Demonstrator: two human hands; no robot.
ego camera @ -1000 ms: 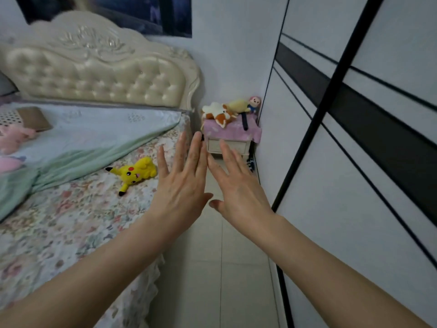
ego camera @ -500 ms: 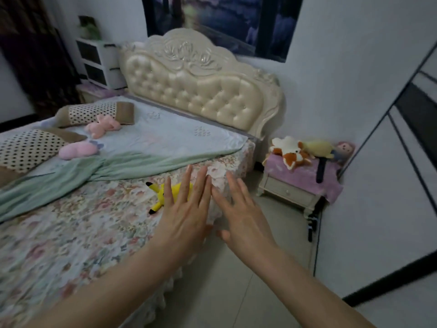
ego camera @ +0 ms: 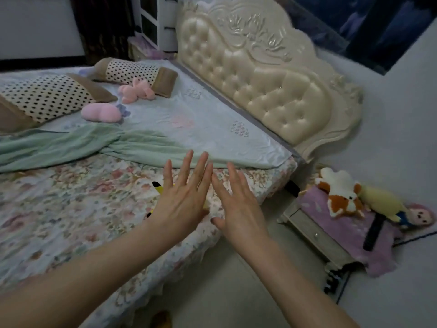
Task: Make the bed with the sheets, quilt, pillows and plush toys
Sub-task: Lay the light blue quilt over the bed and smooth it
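Note:
My left hand (ego camera: 183, 200) and my right hand (ego camera: 238, 207) are held out side by side, fingers straight, holding nothing, over the bed's near edge. A yellow plush toy (ego camera: 158, 188) lies on the floral sheet (ego camera: 71, 204), mostly hidden behind my left hand. A pale green quilt (ego camera: 146, 136) lies rumpled across the head of the bed. Two polka-dot pillows (ego camera: 45, 95) (ego camera: 137, 73) lie at the far left. Two pink plush toys (ego camera: 101, 112) (ego camera: 137, 91) rest beside them.
A cream tufted headboard (ego camera: 272, 74) stands behind the bed. To the right a nightstand (ego camera: 316, 235) with a purple cloth carries a fox plush (ego camera: 340, 197), a yellow plush (ego camera: 383, 202) and a doll (ego camera: 418, 214). A white shelf unit (ego camera: 153, 22) stands far back. Tiled floor (ego camera: 236, 292) runs alongside.
The view has swung left and down, from the wardrobe and aisle to the bed. Both hands stay outstretched and open, now over the bed's edge and covering the yellow plush toy.

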